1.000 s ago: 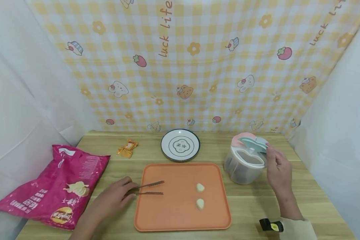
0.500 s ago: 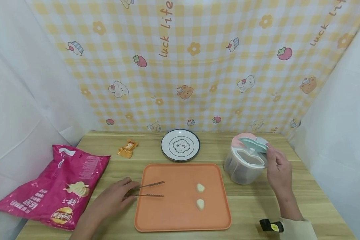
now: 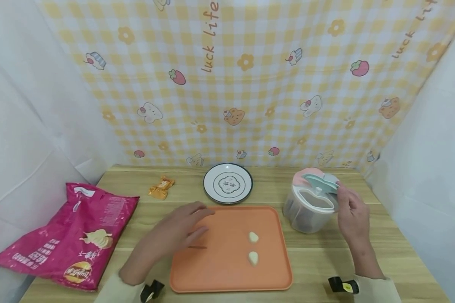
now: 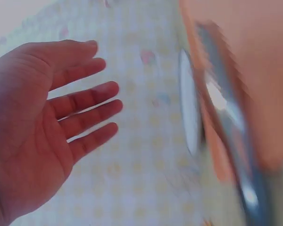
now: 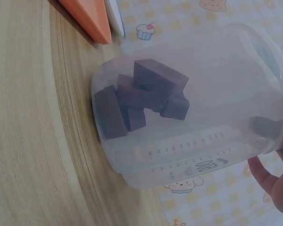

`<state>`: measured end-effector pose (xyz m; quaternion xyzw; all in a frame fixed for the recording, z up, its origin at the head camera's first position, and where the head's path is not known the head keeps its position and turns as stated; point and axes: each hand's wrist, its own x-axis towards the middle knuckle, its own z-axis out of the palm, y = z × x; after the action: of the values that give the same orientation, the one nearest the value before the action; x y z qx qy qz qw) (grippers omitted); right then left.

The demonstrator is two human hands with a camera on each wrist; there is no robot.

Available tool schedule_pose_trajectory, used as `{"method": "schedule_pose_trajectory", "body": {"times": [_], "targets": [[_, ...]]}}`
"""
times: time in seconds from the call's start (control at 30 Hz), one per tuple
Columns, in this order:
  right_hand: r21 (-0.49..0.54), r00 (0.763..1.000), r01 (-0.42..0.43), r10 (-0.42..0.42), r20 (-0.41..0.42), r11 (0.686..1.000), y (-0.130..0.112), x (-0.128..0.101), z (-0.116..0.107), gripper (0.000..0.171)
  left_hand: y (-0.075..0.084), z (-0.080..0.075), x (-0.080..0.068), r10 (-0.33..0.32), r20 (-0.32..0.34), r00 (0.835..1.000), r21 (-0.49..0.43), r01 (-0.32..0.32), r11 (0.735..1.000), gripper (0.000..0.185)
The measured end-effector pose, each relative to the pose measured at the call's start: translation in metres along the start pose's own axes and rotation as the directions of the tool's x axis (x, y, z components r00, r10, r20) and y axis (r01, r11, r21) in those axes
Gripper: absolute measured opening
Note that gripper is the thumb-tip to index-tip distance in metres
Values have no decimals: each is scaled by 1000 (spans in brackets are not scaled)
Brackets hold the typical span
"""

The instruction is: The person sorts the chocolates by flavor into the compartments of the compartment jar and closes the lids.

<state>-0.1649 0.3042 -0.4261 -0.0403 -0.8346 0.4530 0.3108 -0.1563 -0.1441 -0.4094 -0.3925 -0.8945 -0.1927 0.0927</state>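
Note:
My left hand (image 3: 176,229) hovers over the left edge of the orange tray (image 3: 227,273), its fingers extended and holding nothing. Beneath it lie metal tongs (image 4: 226,103) with serrated tips, mostly covered by the hand in the head view. Two small cream-white pieces (image 3: 253,237) rest on the tray's right half. At the right, my right hand (image 3: 353,214) pinches the raised mint-green lid (image 3: 321,184) of a clear plastic storage container (image 3: 305,214). One opening of the container is uncovered. Several dark brown blocks (image 5: 158,80) sit inside, near its bottom.
A white plate (image 3: 227,168) with a dark rim stands behind the tray. An orange-wrapped candy (image 3: 161,188) lies at the back left. The large magenta chip bag (image 3: 72,235) takes up the left side. A checked cloth (image 3: 227,92) hangs behind the table.
My left hand has let go of the tongs, which stay on the tray, and has moved up and to the right with fingers spread. The right hand keeps holding the lid.

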Motion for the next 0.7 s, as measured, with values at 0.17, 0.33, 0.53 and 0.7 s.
{"method": "schedule_pose_trajectory", "body": {"times": [0.17,0.33,0.53,0.7], "targets": [[-9,999,-48,48,17,999,-2,1,-1,42,20,3,50,137,-5,991,-83,-137,987,38],[-7,998,-55,55,32,998,-1,2,1,41,41,17,94,152,-12,988,-306,-148,940,43],[-12,997,-58,58,56,998,2,1,0,45,65,42,143,161,-4,987,-423,-148,894,54],[-11,997,-55,55,58,998,1,0,-2,47,80,61,173,155,-9,988,-456,-142,879,60]]}}
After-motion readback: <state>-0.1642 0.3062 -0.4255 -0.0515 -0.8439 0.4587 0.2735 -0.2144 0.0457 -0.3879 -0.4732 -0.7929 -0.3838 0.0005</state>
